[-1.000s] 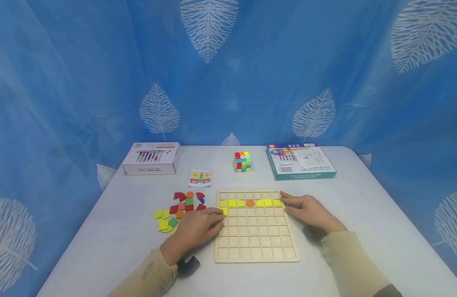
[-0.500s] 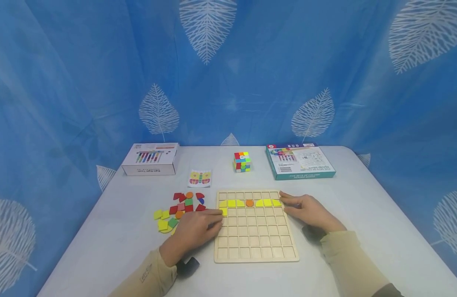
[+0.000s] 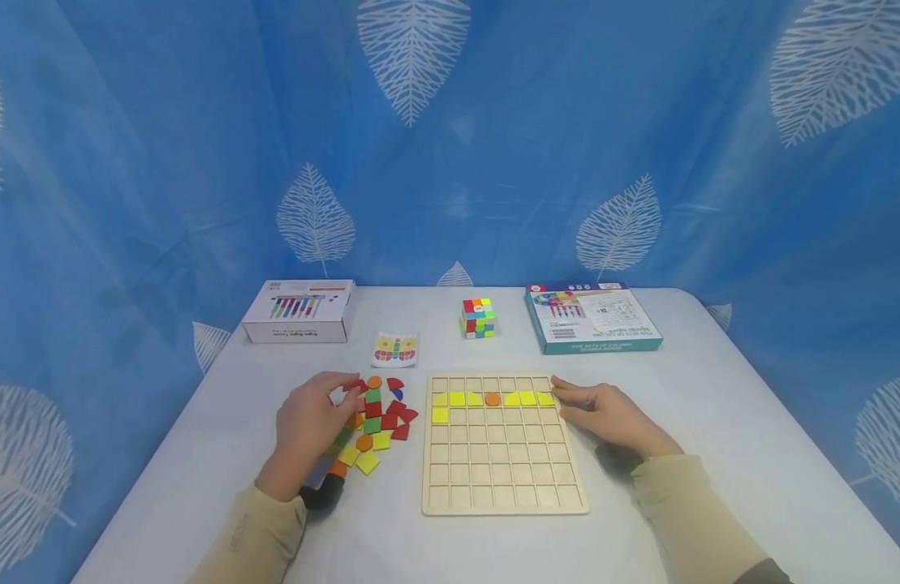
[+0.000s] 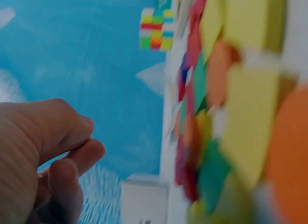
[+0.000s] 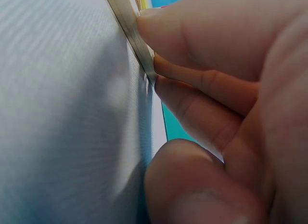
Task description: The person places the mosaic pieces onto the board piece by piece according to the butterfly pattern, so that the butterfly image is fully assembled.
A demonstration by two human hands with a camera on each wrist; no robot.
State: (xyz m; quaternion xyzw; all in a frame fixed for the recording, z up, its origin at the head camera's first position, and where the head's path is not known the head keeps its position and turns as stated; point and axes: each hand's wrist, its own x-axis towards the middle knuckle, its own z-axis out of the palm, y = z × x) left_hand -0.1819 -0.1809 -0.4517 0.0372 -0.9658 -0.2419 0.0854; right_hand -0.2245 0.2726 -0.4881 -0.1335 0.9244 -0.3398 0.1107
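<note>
Over the left part of a pile of coloured pattern tiles [image 3: 372,408] hovers my left hand [image 3: 307,422], its fingers loosely bent. A gap shows between index finger and thumb in the head view, and no tile is visible in the fingers [image 4: 84,151] in the left wrist view. My right hand [image 3: 613,418] touches the upper right edge of the wooden grid board [image 3: 504,503] with its fingertips. On the board, yellow tiles and an orange disc [image 3: 493,399] lie along the second row. A yellow square tile [image 3: 440,415] sits at the left of the third row.
Behind the pile lies a butterfly pattern card [image 3: 394,350]. Further back stand a white box [image 3: 299,312] at left, a puzzle cube [image 3: 478,318] in the middle and a teal-edged box [image 3: 592,318] at right. A blue leaf-printed curtain [image 3: 450,162] surrounds the white table.
My left hand has left the board's left edge and moved left over the tiles. The yellow square it touched stays in the third row. My right hand has not moved.
</note>
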